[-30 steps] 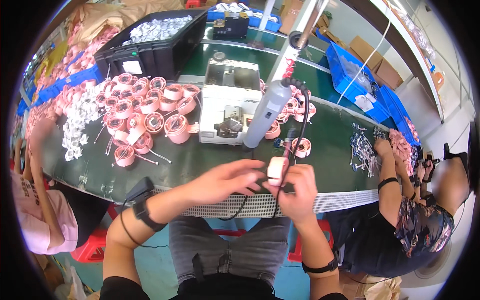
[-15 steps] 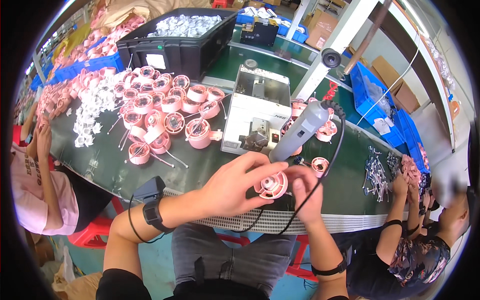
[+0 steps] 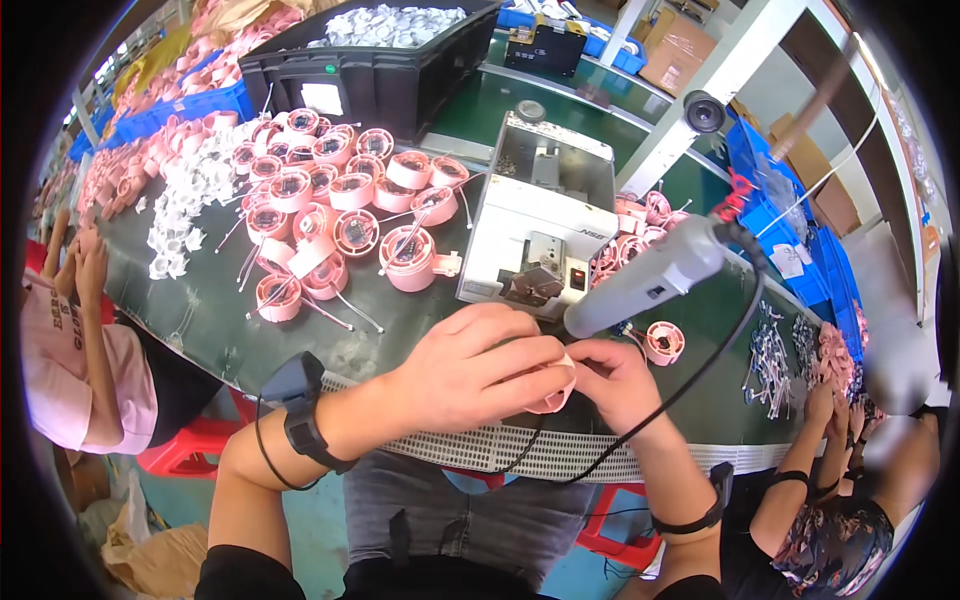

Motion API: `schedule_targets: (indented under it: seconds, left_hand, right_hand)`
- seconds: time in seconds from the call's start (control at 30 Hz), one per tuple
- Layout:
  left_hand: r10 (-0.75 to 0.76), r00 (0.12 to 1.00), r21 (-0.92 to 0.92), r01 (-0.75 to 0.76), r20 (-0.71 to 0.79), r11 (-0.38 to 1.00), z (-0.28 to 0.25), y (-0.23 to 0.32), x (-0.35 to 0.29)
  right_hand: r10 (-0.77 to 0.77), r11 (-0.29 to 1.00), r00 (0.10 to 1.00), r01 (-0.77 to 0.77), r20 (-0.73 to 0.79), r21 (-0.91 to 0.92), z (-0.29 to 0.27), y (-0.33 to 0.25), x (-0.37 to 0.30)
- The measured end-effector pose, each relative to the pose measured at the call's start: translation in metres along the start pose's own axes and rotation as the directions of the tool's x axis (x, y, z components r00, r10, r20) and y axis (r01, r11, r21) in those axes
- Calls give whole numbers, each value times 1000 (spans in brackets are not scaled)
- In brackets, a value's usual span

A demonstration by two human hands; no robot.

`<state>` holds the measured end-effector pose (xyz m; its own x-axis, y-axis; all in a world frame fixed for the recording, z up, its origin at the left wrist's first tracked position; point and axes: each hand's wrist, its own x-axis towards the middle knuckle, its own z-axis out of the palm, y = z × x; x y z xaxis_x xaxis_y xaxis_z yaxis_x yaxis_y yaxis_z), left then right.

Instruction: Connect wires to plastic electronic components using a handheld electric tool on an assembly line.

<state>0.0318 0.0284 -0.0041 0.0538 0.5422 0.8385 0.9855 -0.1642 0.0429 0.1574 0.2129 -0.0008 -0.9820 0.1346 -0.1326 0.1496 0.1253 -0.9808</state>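
My left hand (image 3: 485,365) is closed around a small pink round plastic housing (image 3: 552,398), its back turned up so that most of the housing is covered. Thumb and fingers of my right hand (image 3: 618,385) pinch at the housing's right side. Just beyond my right hand slants a grey electric screwdriver (image 3: 650,280) with a black cable; its tip is out of sight behind my fingers. A white box-shaped screw feeder (image 3: 535,215) with a clear-topped tray stands right behind my hands. Close to my right hand, a pink housing with wires (image 3: 664,343) lies on the green table.
Many wired pink housings (image 3: 355,233) crowd the table at left, beside white plastic parts (image 3: 185,215). A black crate (image 3: 380,85) stands behind them. Wire bundles (image 3: 768,360) lie at right. Co-workers sit on both sides. The screwdriver's black cable (image 3: 690,395) loops past my right forearm.
The housing has turned over in my hands; its spoked open face no longer shows. My left hand has closed further over it. The screwdriver has shifted right and tilts more.
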Motion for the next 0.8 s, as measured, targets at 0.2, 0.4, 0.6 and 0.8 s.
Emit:
schedule_targets:
  seconds: [0.2, 0.4, 0.6, 0.8]
  left_hand:
    - [-154, 984, -232, 170, 88, 958, -1, 3, 3]
    - [-555, 580, -771, 606, 596, -196, 21, -2, -7]
    - [-385, 343, -510, 673, 857, -536, 18, -6, -7]
    - [-423, 202, -416, 755, 883, -507, 15, -2, -3]
  right_hand:
    - [-305, 856, 927, 367, -217, 364, 2, 24, -7]
    - [-595, 801, 799, 599, -88, 12, 9, 25, -6]
    - [-545, 814, 838, 539, 38, -215, 14, 18, -8]
    - [-524, 759, 851, 444, -40, -476, 21, 17, -9]
